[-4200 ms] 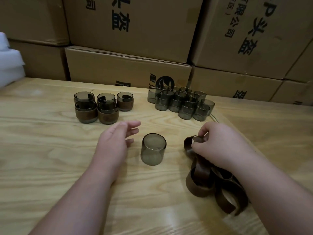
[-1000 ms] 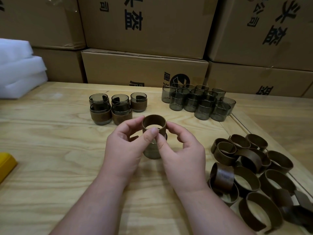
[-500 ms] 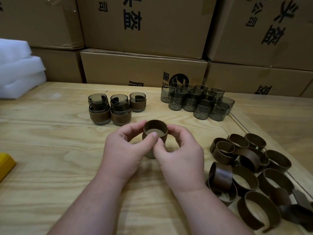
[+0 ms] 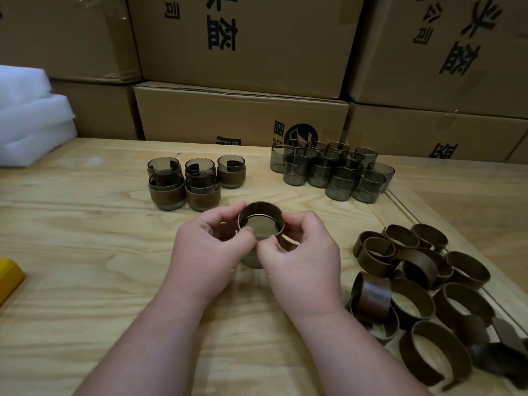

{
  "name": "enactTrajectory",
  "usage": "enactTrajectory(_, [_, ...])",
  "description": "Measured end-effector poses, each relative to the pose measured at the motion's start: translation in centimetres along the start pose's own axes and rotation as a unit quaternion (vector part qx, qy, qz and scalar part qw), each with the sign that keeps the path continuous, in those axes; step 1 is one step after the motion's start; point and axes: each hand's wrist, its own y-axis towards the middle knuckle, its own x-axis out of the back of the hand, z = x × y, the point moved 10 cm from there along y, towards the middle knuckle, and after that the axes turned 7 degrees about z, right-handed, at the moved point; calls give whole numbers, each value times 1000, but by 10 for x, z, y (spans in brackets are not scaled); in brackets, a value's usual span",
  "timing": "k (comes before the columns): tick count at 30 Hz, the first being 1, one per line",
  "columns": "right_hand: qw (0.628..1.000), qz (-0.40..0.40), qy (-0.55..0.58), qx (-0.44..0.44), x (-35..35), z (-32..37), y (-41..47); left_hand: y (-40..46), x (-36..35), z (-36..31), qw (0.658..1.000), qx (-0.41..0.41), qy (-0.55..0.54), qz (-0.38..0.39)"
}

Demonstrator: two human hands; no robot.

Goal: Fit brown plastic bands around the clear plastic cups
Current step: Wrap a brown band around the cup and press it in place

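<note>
Both hands, left hand [image 4: 210, 247] and right hand [image 4: 305, 252], pinch a brown band [image 4: 261, 208] encircling an upright cup [image 4: 253, 262], axis vertical; cardboard boxes [image 4: 243, 38] bear printed Chinese characters.

From my feed I see two bare forearms reaching in from the bottom edge, no sleeves, watch, bracelet or gloves on either. My left hand [image 4: 210, 248] and right hand [image 4: 304, 257] are plump, with short, rounded fingers, short unpainted nails and no rings.
</note>
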Motion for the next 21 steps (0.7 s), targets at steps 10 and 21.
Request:
enactTrajectory(10, [999,5,19,-28,3,-2,0,1,0,2,1000,7,-3,5])
enactTrajectory(21, [997,20,37,-69,2,-12,2,4,0,9,998,28,62,17])
